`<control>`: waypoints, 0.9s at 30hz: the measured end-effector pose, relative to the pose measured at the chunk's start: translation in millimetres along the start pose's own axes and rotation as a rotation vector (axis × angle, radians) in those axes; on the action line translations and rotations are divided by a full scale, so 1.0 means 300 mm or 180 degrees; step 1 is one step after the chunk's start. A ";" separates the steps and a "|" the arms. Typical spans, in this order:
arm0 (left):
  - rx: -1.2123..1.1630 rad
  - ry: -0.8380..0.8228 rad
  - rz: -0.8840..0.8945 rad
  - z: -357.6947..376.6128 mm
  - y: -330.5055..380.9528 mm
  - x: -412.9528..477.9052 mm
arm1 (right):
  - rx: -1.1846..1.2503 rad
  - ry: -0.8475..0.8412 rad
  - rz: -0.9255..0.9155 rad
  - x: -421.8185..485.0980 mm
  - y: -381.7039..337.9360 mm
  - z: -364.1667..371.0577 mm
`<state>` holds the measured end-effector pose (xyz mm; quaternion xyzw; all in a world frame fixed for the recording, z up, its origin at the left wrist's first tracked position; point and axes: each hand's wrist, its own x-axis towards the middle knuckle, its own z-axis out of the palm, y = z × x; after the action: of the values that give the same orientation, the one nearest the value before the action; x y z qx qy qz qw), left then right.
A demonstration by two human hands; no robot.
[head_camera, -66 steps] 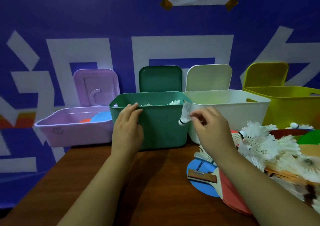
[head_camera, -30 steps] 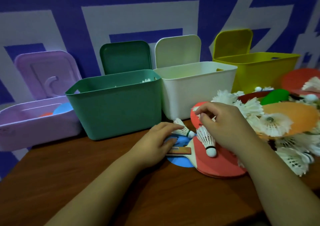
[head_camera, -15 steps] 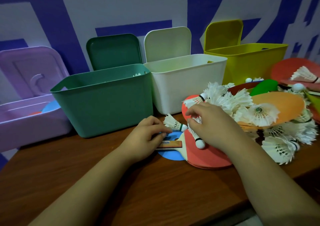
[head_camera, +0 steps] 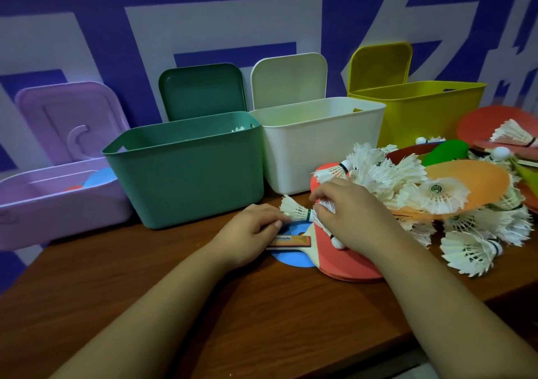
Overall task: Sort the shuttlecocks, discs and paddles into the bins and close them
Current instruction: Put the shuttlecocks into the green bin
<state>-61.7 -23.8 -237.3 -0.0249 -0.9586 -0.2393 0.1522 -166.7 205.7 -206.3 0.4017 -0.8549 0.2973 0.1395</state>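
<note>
Pinching a shuttlecock [head_camera: 294,210] by its feathers, the left hand [head_camera: 247,234] sits over the paddle [head_camera: 343,263] handle. The right hand [head_camera: 353,215] grips a second shuttlecock [head_camera: 337,242], cork down.

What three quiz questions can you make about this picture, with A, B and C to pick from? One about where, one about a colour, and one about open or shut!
1. Which bin stands between the purple bin and the white bin?
A) yellow B) green C) red

2. What colour is the disc lying under the handle of the paddle?
A) blue B) black C) pink

3. How are the lids of the bins?
A) all shut B) only one open C) all open

Answers:
1 B: the green bin has the purple one on its left and the white one on its right.
2 A: blue shows above and below the handle.
3 C: all four lids stand upright behind their bins.
</note>
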 end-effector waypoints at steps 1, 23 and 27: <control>-0.0015 0.0130 -0.0023 -0.003 0.001 -0.002 | 0.0005 0.0041 -0.0020 0.001 -0.002 0.003; 0.1047 0.2059 0.0313 -0.177 -0.034 -0.053 | 0.0507 0.0801 -0.0740 0.138 -0.203 0.029; 0.1232 0.2376 0.0555 -0.214 -0.032 -0.063 | 0.0848 0.1521 -0.0575 0.222 -0.293 0.035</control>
<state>-27.0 -61.8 -193.7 0.0116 -0.8594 -0.0338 0.5101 -141.6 115.0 -148.0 0.4096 -0.7119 0.4796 0.3089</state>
